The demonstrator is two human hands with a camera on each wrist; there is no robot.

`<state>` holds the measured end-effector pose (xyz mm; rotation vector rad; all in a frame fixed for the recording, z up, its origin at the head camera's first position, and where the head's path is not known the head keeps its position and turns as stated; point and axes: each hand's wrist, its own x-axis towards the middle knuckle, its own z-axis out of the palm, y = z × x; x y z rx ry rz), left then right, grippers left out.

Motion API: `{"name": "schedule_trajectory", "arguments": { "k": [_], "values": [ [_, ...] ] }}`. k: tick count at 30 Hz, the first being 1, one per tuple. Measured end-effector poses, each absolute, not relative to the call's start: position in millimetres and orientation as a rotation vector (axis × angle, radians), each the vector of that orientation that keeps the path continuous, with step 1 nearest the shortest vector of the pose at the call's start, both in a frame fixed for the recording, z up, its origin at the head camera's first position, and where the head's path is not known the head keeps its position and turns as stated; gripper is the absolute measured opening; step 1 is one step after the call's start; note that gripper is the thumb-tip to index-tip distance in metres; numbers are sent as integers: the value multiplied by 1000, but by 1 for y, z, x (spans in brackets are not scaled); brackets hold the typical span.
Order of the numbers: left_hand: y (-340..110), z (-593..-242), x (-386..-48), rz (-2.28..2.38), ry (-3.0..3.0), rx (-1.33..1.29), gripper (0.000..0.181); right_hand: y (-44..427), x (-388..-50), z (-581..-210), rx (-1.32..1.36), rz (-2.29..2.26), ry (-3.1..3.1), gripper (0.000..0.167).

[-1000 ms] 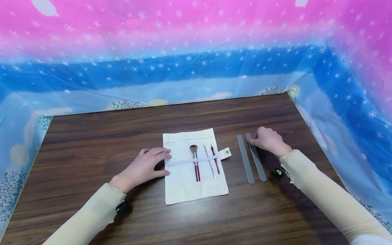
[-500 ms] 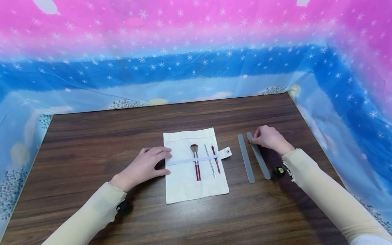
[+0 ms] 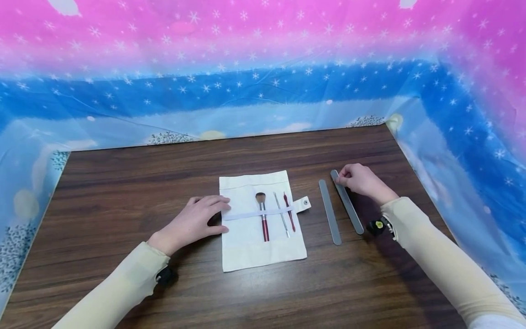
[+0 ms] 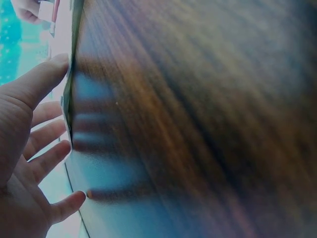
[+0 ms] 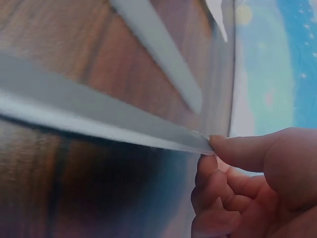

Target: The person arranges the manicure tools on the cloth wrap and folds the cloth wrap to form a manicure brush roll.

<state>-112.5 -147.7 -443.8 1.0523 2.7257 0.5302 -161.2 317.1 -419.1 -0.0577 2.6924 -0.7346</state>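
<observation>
My left hand (image 3: 196, 225) rests its fairly straight fingers and thumb on the left edge of a white cloth tool pouch (image 3: 242, 260). Under the pouch's elastic band sit a makeup brush (image 3: 264, 221) with a red handle, a thin silver tool (image 3: 281, 214) and a red slender tool (image 3: 289, 211). To the right, my right hand (image 3: 361, 180) pinches one grey nail file (image 3: 348, 205) near its far end between thumb and fingers. In the right wrist view, that nail file (image 5: 99, 109) appears lifted off the table. A second nail file (image 3: 330, 212) lies flat beside it.
A snap tab (image 3: 302, 205) sticks out from the pouch's right side toward the nail files. The dark wooden table (image 3: 144, 183) is bordered at the back and sides by a patterned curtain (image 3: 263, 91).
The right hand has raised the pinched nail file and moved it slightly away, its near end shifting to the right. The left hand and pouch stay in place.
</observation>
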Motion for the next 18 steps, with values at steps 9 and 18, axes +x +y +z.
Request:
{"name": "schedule_trajectory", "arguments": {
  "k": [9,18],
  "values": [
    [-149,-447,-106,527,2726,1039,54,300,-161,-400,-113,-752,2746,19],
    [-150,-444,-111,527,2727,1045,54,263,-178,-377,-174,-817,2799,18]
  ]
}}
